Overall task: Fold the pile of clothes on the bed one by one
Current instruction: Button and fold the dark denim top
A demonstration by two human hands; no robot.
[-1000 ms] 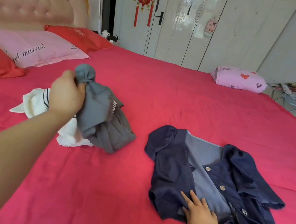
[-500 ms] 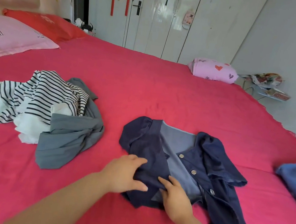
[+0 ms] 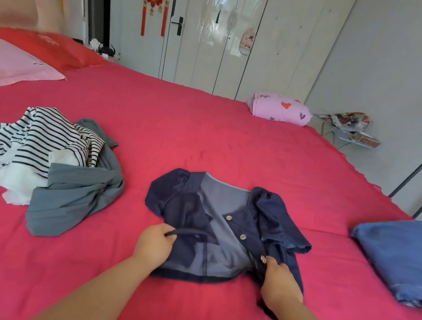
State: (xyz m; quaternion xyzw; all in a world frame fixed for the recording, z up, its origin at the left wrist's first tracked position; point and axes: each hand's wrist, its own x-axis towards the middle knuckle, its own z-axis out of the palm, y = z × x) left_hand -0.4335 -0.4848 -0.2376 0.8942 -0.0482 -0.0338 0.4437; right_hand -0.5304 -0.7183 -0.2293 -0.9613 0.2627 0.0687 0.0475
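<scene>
While my left hand [image 3: 154, 243] is pinching the loose front edge of the dark denim top [image 3: 193, 206], my right hand [image 3: 279, 281] is gripping its button strip. The top is lying on the bed [image 3: 207, 138] between and just beyond both hands. I am judging it light and soft, firmer at the seams, and best taken by hem and shoulders. A striped shirt [image 3: 32, 141] and grey garment [image 3: 73, 195] are lying heaped left of my left hand, and folded blue cloth [image 3: 404, 255] is lying right of my right hand, neither obstructing.

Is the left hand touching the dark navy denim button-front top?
Touching. The head view shows the left hand pinching the lifted front edge of the dark navy denim button-front top.
</scene>
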